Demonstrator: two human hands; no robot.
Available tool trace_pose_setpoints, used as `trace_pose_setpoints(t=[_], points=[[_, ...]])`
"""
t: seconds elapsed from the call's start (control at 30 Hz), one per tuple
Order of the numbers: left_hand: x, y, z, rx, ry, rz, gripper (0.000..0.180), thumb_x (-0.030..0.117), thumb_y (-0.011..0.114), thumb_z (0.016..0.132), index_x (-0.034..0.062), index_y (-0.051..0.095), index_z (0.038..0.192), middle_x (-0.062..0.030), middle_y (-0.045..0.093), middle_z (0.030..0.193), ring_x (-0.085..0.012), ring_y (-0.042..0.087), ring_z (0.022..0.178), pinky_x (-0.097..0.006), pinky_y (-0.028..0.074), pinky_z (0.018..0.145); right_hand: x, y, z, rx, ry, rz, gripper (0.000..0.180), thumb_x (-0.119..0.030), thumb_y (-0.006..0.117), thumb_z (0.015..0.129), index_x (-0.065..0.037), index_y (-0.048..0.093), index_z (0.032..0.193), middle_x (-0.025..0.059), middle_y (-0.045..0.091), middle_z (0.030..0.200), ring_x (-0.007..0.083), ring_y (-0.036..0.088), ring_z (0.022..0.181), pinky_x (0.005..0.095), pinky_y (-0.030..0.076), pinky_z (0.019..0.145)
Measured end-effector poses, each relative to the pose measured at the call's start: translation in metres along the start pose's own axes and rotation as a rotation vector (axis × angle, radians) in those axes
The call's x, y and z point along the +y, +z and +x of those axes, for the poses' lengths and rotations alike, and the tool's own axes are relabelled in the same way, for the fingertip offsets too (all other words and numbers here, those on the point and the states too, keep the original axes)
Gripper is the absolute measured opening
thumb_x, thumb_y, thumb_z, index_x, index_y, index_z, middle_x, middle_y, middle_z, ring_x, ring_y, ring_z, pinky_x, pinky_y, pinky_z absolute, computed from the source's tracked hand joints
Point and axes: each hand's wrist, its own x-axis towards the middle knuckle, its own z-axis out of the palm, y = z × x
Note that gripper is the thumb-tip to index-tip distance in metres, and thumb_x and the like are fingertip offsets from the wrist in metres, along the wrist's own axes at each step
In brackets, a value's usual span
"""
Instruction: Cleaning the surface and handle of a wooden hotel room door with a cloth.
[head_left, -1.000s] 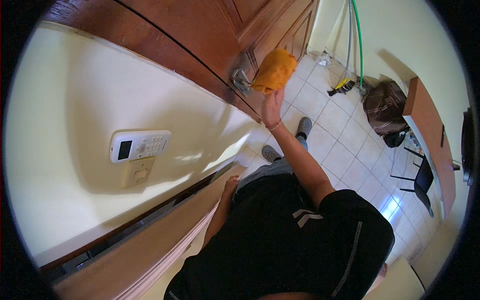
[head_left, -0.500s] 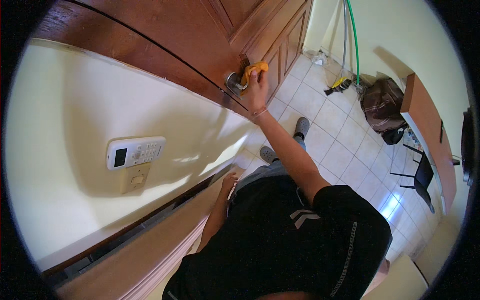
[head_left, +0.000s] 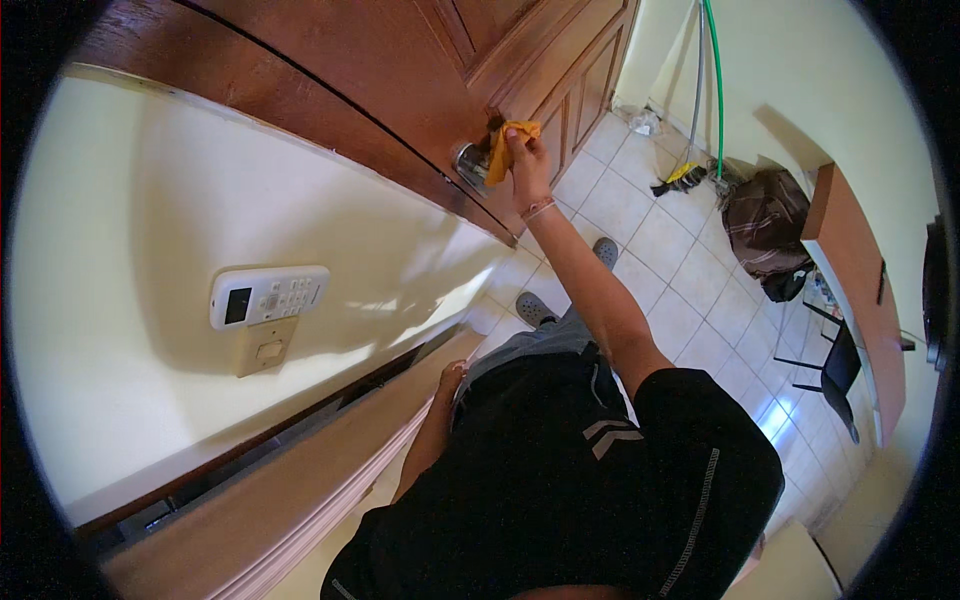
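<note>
My right hand (head_left: 530, 165), arm stretched toward the brown wooden door (head_left: 400, 90), grips an orange cloth (head_left: 507, 150). The cloth hangs against the metal door handle (head_left: 470, 163) and hides part of it. Between thumb and fingers the cloth is bunched, with a loose end hanging down. Low beside my left hip is my left hand (head_left: 453, 376), close to the long beige padded edge (head_left: 330, 440). Its fingers are mostly hidden, so what they do does not show.
On the white wall hang a white remote control (head_left: 268, 296) and a light switch (head_left: 268, 348). A broom (head_left: 684, 178), a dark brown bag (head_left: 766, 225), a wooden table (head_left: 850, 270) and a black chair (head_left: 838, 375) stand along the right. My grey clogs (head_left: 533, 308) rest on floor tiles.
My right hand and the cloth have shifted slightly outward from the handle, and more of the cloth hangs down. My left hand has moved slightly down and left.
</note>
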Motion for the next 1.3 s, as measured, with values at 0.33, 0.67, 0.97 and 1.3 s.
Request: trace_pose_setpoints(t=[0.33, 0.67, 0.97, 1.3], points=[[0.027, 0.009, -0.013, -0.013, -0.083, -0.249, 0.038, 0.021, 0.054, 0.107, 0.0133, 0.069, 0.141, -0.0116, 0.080, 0.109, -0.0204, 0.072, 0.088, -0.033, 0.056, 0.072, -0.001, -0.018, -0.062, -0.273, -0.912, -1.111, 0.032, 0.004, 0.067, 0.097, 0.003, 0.067, 0.128, 0.0179, 0.063, 0.150, 0.0401, 0.037, 0.161, 0.0530, 0.039, 0.128], [0.017, -0.001, -0.013, -0.024, -0.126, -0.301, 0.037, 0.018, 0.059, 0.105, 0.0122, 0.069, 0.141, -0.0118, 0.080, 0.110, -0.0189, 0.072, 0.089, -0.033, 0.056, 0.070, 0.005, -0.031, -0.064, -0.360, -1.059, -1.322, 0.036, -0.007, 0.072, 0.088, -0.003, 0.072, 0.124, 0.0123, 0.065, 0.150, 0.0307, 0.044, 0.159, 0.0553, 0.033, 0.132], [0.012, -0.003, -0.008, -0.025, -0.115, -0.240, 0.038, 0.022, 0.062, 0.105, 0.0149, 0.069, 0.141, -0.0089, 0.081, 0.104, -0.0159, 0.071, 0.082, -0.033, 0.054, 0.068, 0.009, -0.035, -0.070, -0.414, -1.026, -1.195, 0.027, -0.010, 0.076, 0.085, -0.006, 0.076, 0.112, 0.0107, 0.064, 0.153, 0.0304, 0.048, 0.156, 0.0524, 0.040, 0.128], [0.004, -0.002, -0.013, 0.008, -0.122, -0.223, 0.040, 0.012, 0.056, 0.104, 0.0116, 0.068, 0.143, -0.0174, 0.080, 0.110, -0.0220, 0.075, 0.091, -0.035, 0.059, 0.077, 0.029, -0.015, -0.053, -0.115, -0.572, -0.590, 0.037, -0.019, 0.064, 0.112, -0.001, 0.064, 0.144, 0.0201, 0.058, 0.158, 0.0355, 0.057, 0.146, 0.0389, 0.048, 0.116]])
